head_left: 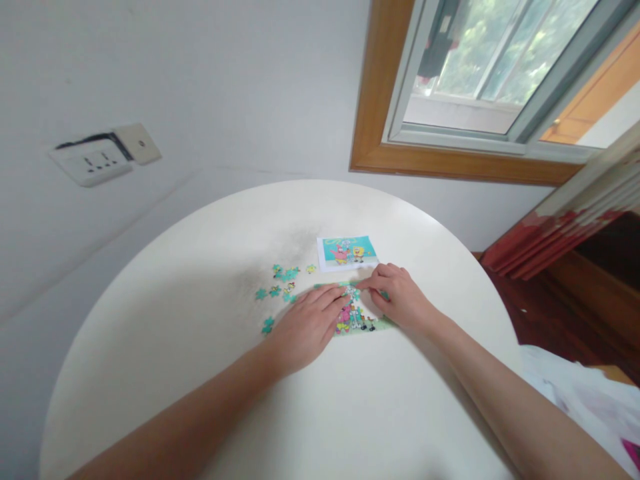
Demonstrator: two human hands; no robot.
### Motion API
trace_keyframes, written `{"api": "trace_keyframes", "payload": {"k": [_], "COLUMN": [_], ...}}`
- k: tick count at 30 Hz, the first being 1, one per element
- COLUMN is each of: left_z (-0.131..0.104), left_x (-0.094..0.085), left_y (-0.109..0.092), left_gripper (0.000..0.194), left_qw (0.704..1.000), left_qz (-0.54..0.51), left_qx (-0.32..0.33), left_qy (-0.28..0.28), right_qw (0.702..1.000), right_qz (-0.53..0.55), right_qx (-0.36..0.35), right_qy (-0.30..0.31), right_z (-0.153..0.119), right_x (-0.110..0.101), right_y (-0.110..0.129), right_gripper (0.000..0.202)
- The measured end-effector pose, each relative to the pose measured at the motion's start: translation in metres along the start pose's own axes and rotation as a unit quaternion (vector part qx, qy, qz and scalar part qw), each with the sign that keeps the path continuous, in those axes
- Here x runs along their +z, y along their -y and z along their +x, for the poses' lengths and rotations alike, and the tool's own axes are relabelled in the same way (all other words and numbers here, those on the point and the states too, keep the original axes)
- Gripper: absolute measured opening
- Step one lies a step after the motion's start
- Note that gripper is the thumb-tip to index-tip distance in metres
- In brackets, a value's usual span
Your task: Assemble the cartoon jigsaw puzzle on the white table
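While left hand (307, 327) lies unclasped on puzzle (355, 319) | right hand (401, 297) grip unclear | left table rim (104, 317) well apart

The table (360, 407) (white) carries a puzzle (356, 318), loose pieces (289, 274), a card (347, 254).

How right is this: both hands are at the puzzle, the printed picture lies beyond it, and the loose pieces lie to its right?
Wrong side: the head view shows the loose pieces left of the puzzle, not right. The left hand, right hand and printed picture are as stated.
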State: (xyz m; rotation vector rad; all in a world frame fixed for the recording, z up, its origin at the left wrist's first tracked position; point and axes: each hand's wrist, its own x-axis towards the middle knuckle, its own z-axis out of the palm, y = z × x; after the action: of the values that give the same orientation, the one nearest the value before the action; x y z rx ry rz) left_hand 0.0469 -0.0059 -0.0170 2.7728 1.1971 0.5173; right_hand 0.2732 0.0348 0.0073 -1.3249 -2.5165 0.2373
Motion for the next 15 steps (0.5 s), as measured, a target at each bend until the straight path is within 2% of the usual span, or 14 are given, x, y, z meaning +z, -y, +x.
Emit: {"api": "trace_keyframes", "payload": {"k": [15], "left_z": [-0.0006], "left_x": [0.0009], "left_y": [0.0003], "left_gripper": [0.038], "left_qw": [1.0], "left_qz": [-0.003], "left_qx": [0.001], "left_qy": [-0.002], "right_qw": [1.0], "right_qz": [0.004], "right_qx": [-0.01], "right_qy": [0.001], "right_z": [-0.0003], "right_x": [-0.001], "right_y": [-0.0004], "right_gripper": [0.03]}}
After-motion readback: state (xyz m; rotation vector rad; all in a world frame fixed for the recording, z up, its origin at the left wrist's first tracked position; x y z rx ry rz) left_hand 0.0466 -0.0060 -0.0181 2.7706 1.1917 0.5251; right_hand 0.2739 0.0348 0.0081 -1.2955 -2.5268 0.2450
